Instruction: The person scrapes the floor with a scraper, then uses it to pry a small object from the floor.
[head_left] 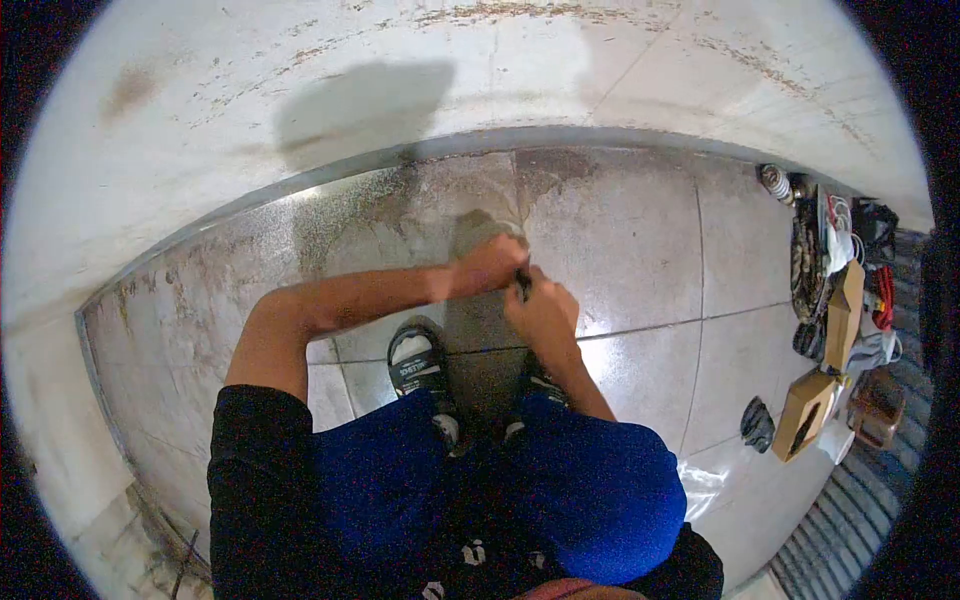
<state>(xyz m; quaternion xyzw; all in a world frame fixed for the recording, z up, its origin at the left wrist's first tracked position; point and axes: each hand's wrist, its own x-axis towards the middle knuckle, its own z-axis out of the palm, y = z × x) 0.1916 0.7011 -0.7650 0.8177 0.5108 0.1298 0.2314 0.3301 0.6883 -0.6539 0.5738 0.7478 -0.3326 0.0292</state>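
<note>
My left hand (490,264) is closed in a fist near the middle of the view, above the tiled floor (640,230). Just to its right and slightly lower, my right hand (543,308) has its fingers curled. Between the two hands shows a small dark thing (524,278), gripped by both; what it is cannot be made out. Below the hands are my sandalled feet, the left sandal (416,362) showing most clearly.
At the right lie open cardboard boxes (803,415), a crumpled black item (757,425), a brown container (877,408), cables and bags beside a ridged shutter (850,530). A stained white wall (540,70) rises ahead.
</note>
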